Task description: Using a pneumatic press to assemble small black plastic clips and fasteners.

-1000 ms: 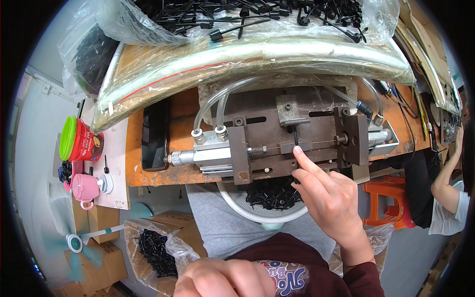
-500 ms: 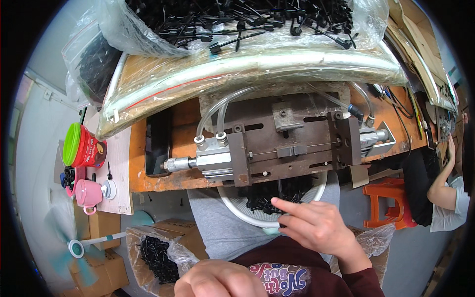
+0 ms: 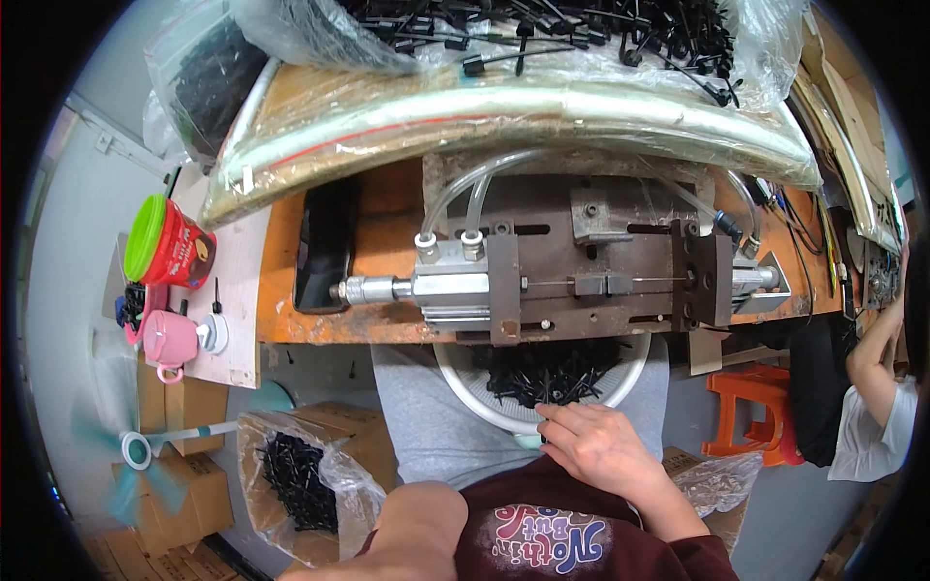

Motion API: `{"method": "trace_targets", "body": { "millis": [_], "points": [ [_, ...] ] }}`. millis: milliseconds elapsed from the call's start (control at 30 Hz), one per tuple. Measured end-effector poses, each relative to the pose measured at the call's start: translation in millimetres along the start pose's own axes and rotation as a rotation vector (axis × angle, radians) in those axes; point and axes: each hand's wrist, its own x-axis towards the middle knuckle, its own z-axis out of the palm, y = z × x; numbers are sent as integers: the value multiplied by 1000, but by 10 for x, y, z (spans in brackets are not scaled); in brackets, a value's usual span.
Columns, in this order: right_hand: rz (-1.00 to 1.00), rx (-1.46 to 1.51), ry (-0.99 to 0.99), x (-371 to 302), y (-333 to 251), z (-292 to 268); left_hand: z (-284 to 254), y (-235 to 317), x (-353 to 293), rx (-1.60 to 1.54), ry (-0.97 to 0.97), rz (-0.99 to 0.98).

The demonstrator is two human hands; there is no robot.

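My right hand (image 3: pixel 603 447) is at the near rim of a white basket (image 3: pixel 475 414), with its fingers curled together. Whatever they hold, if anything, is hidden. The basket sits on my lap and contains many thin black plastic pieces (image 3: pixel 544 373) that look like cable ties with heads. Of my left hand (image 3: pixel 418 518), only bare skin around the bent wrist shows at the lower edge; its fingers are hidden. Just beyond the basket stands a brown metal fixture (image 3: pixel 552 261), with a small dark block (image 3: pixel 603 285) at its middle and a cylinder (image 3: pixel 450 290) on its left.
A plastic-covered tray (image 3: pixel 504 107) heaped with black ties rises behind the fixture. To the left are a red bucket (image 3: pixel 179 254), a pink cup (image 3: pixel 170 337), a fan (image 3: pixel 136 450) and a lined carton (image 3: pixel 363 436). An orange stool (image 3: pixel 741 412) and another person (image 3: pixel 877 387) are at right.
My right hand has drawn its outstretched index finger in and curled at the basket rim. My left hand has shifted down and left, taking its knuckles out of sight. The view has tilted slightly.
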Motion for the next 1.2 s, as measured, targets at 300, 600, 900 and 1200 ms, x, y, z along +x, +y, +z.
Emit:
{"method": "trace_targets", "body": {
  "millis": [300,600,900,1200],
  "points": [
    [35,-10,-7,43,43,-5,-494,58,53,-303,-264,-565],
    [32,828,483,153,-455,-918,-951,266,-9,190,-797,-856],
    [-372,1454,226,219,-519,-961,-894,295,-334,711,-939,-668],
    [-377,1563,90,220,-492,-970,-971,338,-443,726,-886,-712]
  ]
}}
